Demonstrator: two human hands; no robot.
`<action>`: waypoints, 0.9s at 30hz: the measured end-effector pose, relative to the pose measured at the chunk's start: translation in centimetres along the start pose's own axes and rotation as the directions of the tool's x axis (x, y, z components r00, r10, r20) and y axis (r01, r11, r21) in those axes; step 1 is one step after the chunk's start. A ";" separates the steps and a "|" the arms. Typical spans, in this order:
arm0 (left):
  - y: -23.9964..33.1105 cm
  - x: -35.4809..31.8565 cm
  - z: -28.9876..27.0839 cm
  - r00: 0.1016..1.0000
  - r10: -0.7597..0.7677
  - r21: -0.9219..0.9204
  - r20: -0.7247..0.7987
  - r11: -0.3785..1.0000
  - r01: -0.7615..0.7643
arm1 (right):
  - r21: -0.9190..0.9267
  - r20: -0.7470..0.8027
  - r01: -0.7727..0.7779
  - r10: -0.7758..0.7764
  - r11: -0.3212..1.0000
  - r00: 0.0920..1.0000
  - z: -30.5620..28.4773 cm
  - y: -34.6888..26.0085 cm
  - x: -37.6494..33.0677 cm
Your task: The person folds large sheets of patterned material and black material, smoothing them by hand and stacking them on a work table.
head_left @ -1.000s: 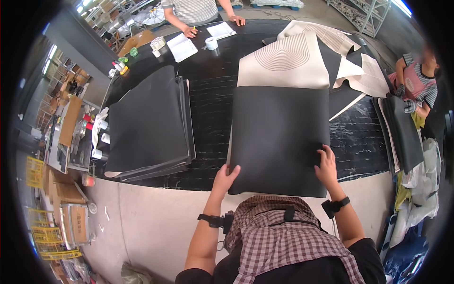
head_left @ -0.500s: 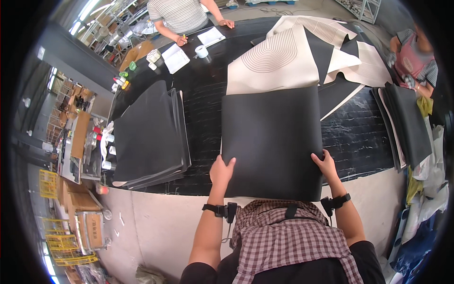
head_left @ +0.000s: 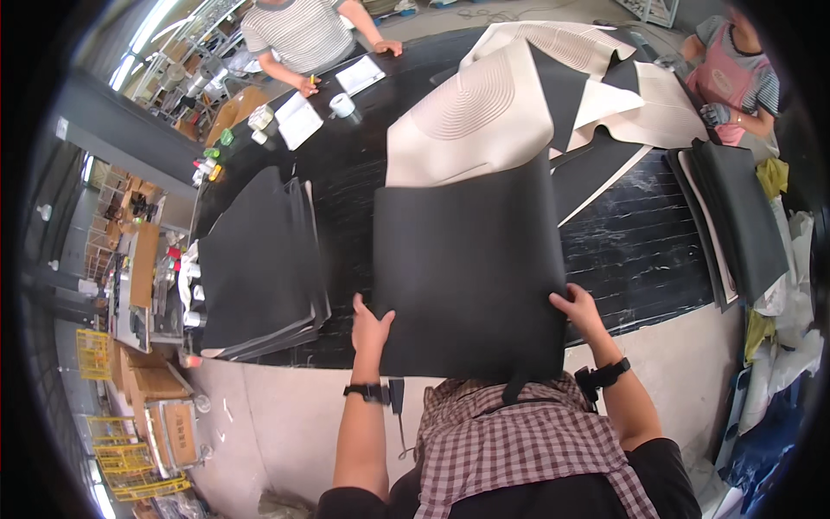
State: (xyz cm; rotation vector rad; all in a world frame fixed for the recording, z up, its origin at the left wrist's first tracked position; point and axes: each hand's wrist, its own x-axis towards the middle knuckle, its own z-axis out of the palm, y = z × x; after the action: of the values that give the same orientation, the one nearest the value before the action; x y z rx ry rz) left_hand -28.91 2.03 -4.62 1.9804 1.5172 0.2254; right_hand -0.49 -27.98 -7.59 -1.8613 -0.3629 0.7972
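Observation:
A large black sheet (head_left: pixel 467 277) lies in front of me, its near edge at the table's front edge. At its left edge is my left hand (head_left: pixel 370 330), fingers stretched out beside the sheet and thumb spread over its margin. My right hand (head_left: pixel 581 313) takes the right edge, thumb on top and fingers along the outer side, partly hidden. Beyond the black sheet, a pale beige sheet (head_left: pixel 471 121) with curved, nested lines bends up; a crease shows near their meeting line.
A stack of black sheets (head_left: pixel 255 268) lies left, and another pile (head_left: pixel 743 216) at the right end of the black table (head_left: pixel 640 259). Papers (head_left: pixel 298 121) and a white roll (head_left: pixel 342 105) lie far left. One person (head_left: pixel 298 39) stands across the table, another (head_left: pixel 735 78) at far right.
The view has shifted, moving everything left and slightly down. My left hand's fingers are farther from the black sheet's edge. A crease has appeared in the beige sheet. The right-hand person has moved their hands.

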 end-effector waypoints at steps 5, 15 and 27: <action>10.4 -8.4 1.1 0.576 0.816 0.062 0.046 0.573 -0.817 | -0.170 0.185 -0.187 0.217 0.968 0.958 -0.2 -4.1 1.0; -0.4 -15.9 11.7 0.125 0.225 -0.210 0.966 0.413 0.886 | 0.375 0.526 -0.542 0.309 0.752 0.792 0.4 -5.1 -0.3; 4.5 -20.5 -0.3 0.812 -0.163 -0.824 0.561 -0.016 0.567 | 0.427 0.678 -0.312 -0.072 0.849 0.732 4.4 -11.5 -8.3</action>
State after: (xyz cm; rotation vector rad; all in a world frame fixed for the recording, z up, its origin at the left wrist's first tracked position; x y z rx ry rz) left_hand -32.08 -17.30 2.92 0.3555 1.0422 0.5126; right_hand -8.27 -24.82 4.67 -1.0332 -0.4190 1.5127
